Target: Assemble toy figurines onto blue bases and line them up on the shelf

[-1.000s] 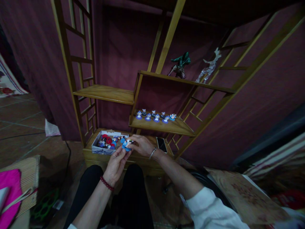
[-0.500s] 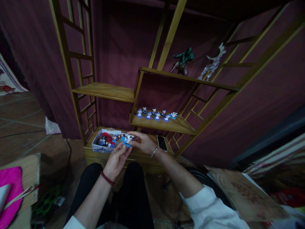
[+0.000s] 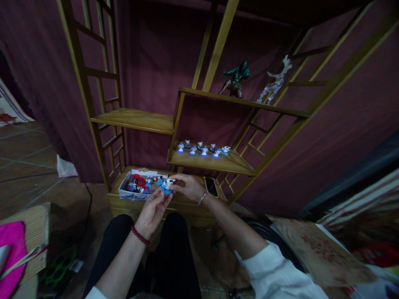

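A small figurine (image 3: 167, 187) with a blue base and a white-and-black top is between my two hands, in front of the lower shelf. My left hand (image 3: 156, 205) grips its blue base from below. The fingers of my right hand (image 3: 188, 187) close on its upper right side. Just left of the hands, a cardboard box (image 3: 133, 196) holds several more figurines in red, blue and black. On the middle shelf (image 3: 215, 164) stand several figurines (image 3: 204, 151) in two rows, with purple, dark and blue bases.
A phone (image 3: 211, 187) lies right of my right hand. Higher up stand a green figure statue (image 3: 237, 79) and a clear deer ornament (image 3: 274, 85). Wooden posts (image 3: 220, 45) frame the shelves. A pink cloth item (image 3: 12, 249) lies at the lower left.
My hands keep hold of the figurine, which has turned slightly, showing more of its white-and-black top. The whole view has shifted a little.
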`<action>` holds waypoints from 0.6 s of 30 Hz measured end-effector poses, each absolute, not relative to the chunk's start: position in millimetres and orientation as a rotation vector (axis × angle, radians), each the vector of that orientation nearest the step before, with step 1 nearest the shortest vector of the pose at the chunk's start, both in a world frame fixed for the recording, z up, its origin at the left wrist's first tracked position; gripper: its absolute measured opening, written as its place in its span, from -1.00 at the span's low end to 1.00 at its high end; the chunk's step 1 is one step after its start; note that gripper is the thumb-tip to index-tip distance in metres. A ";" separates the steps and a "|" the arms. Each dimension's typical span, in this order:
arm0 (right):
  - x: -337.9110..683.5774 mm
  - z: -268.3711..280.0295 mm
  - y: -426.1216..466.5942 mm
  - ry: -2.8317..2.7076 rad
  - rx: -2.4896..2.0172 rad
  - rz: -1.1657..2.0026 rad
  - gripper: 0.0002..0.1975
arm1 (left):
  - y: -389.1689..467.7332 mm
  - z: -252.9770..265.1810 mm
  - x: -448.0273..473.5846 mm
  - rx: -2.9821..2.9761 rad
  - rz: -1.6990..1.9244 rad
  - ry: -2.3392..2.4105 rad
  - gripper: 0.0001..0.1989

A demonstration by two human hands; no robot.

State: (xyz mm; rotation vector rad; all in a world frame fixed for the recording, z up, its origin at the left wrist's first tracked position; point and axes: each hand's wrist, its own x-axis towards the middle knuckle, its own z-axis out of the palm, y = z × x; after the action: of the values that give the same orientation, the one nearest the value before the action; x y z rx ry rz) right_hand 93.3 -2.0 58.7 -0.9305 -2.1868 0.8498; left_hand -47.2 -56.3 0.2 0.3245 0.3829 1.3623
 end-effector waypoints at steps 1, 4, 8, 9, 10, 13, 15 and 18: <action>93.9 58.9 -1.9 -2.195 -0.928 0.842 -0.64 | -56.1 0.4 -46.9 0.321 1.364 0.384 -0.83; 95.9 60.5 -2.1 -2.224 -0.911 0.802 -0.63 | -55.9 0.8 -45.6 0.338 1.362 0.372 -0.82; 98.6 61.5 -3.6 -2.250 -0.905 0.722 -0.67 | -56.2 1.1 -42.6 0.338 1.353 0.375 -0.81; 99.1 61.3 -4.0 -2.251 -0.915 0.708 -0.69 | -56.4 1.2 -41.7 0.336 1.350 0.379 -0.80; 99.7 60.9 -4.4 -2.252 -0.923 0.700 -0.70 | -56.7 1.4 -40.6 0.335 1.348 0.384 -0.80; 101.7 60.4 -6.3 -2.256 -0.935 0.671 -0.72 | -58.0 2.4 -37.2 0.345 1.360 0.402 -0.81; 103.4 61.1 -8.1 -2.265 -0.940 0.636 -0.73 | -59.2 3.9 -35.0 0.358 1.368 0.412 -0.80; 106.1 63.0 -11.2 -2.282 -0.943 0.586 -0.73 | -60.6 7.0 -32.0 0.382 1.371 0.427 -0.76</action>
State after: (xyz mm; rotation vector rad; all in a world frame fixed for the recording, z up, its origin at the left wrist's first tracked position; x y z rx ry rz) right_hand 106.1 -11.2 63.0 -0.9432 -2.2818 0.5857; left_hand -32.0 -60.6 7.0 0.3823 0.4269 1.3710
